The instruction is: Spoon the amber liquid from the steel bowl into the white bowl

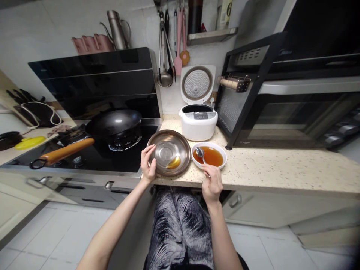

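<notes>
My left hand (148,163) grips the left rim of a round metal plate (184,150), thumb on the inside. A small pool of amber liquid (173,162) lies in the plate, toward its lower right. Between the thumb and fingers of my right hand (212,183) is the handle of a metal spoon (200,152). The spoon's bowl is over the left part of a white bowl (225,159), at or just above the orange-brown liquid (214,156) in it. Plate and bowl stand side by side on the speckled counter (281,168).
Behind them stands a white rice cooker (199,127) with its lid raised. To the left, a black wok (114,122) sits on the gas stove, its wooden handle (69,150) reaching toward me. A black rack with an oven (295,116) stands at the right. Utensils (164,77) hang on the wall.
</notes>
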Demonstrator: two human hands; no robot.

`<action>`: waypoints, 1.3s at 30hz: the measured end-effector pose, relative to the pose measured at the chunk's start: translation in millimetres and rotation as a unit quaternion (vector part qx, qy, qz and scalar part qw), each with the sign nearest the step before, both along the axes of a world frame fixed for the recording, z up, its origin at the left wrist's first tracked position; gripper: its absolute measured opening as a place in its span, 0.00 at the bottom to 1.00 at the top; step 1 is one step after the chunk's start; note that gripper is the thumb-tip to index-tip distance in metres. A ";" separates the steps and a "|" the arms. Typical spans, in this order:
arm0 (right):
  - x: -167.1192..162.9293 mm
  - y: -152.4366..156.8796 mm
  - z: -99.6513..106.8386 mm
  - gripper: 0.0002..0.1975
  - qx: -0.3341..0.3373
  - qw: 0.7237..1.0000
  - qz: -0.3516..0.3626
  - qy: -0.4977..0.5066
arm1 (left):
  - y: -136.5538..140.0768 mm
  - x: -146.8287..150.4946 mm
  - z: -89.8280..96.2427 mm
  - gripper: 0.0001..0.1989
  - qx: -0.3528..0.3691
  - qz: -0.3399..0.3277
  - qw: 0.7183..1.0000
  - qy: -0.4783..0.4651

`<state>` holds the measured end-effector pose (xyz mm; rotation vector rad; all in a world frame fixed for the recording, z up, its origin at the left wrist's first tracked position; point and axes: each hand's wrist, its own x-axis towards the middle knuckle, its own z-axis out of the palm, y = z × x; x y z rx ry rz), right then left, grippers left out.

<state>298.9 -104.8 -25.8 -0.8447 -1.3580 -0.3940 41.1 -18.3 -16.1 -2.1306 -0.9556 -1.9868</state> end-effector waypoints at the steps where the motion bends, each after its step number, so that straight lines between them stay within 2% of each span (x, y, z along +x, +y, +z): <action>1: 0.2 -0.1 -0.8 0.14 0.000 1.000 -0.001 -0.009 | 0.1 0.0 -0.1 0.24 0.000 0.000 1.000 -0.001; 8: 1.2 -0.4 -0.5 0.16 -0.001 1.000 -0.003 -0.023 | 0.4 0.3 -0.7 0.23 0.001 -0.001 1.000 -0.002; 14: -7.0 -5.5 4.2 0.08 -0.017 0.992 -0.017 0.124 | -0.6 1.2 1.4 0.23 0.008 -0.006 1.000 -0.003; 18: -16.2 -11.7 4.8 0.08 -0.023 0.984 0.026 0.177 | -1.0 1.1 2.0 0.23 0.010 -0.015 1.000 -0.006; 25: -38.4 -10.7 5.1 0.09 -0.058 0.988 0.111 0.093 | -0.4 1.3 1.8 0.22 0.018 -0.025 0.999 -0.010; 33: -50.6 1.9 -6.8 0.11 -0.080 0.992 0.092 0.036 | -0.3 1.2 0.4 0.22 0.021 -0.024 0.999 -0.009; 39: -47.7 3.1 -5.8 0.11 -0.109 0.988 0.104 0.025 | -1.1 2.0 0.5 0.23 0.028 -0.009 1.000 -0.002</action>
